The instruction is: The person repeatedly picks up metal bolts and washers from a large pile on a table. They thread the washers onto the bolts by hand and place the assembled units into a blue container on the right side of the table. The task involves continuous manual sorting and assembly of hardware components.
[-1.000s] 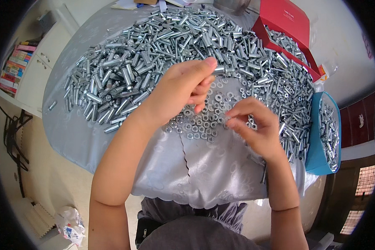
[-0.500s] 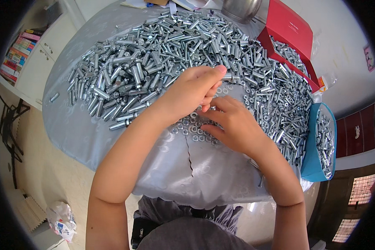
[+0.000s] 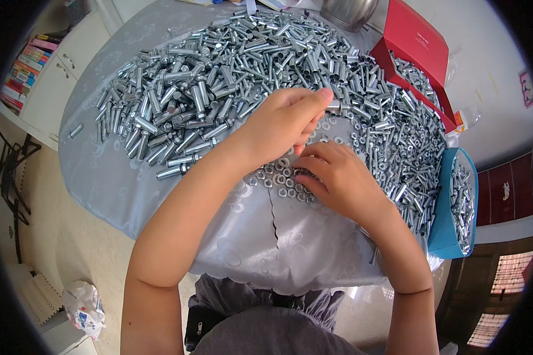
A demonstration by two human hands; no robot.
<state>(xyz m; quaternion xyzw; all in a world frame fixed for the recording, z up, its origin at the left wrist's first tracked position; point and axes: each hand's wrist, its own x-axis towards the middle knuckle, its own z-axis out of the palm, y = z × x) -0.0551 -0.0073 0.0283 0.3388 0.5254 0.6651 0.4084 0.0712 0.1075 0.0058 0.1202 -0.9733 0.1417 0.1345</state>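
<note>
My left hand (image 3: 290,121) is closed in a fist above the table, thumb on top. The end of a silvery expansion bolt (image 3: 334,105) sticks out beside the thumb; the rest is hidden in the fist. Below it and to its right, my right hand (image 3: 337,176) curves over a patch of loose hex nuts (image 3: 283,182). A small gap shows between its thumb and bent fingers, over the nuts. Flat washers (image 3: 331,120) lie just beyond that hand. Whether a fingertip touches a nut is hard to make out.
A large heap of expansion bolts and sleeves (image 3: 219,77) covers the far part of the cloth-covered table (image 3: 124,201). On the right stand a red box (image 3: 417,41) and a blue container (image 3: 441,219), both holding metal parts. A metal pot (image 3: 349,13) stands at the back.
My left fist has moved slightly to the right and away from me, with the bolt. My right hand has shifted a little right, its thumb and fingers closer together.
</note>
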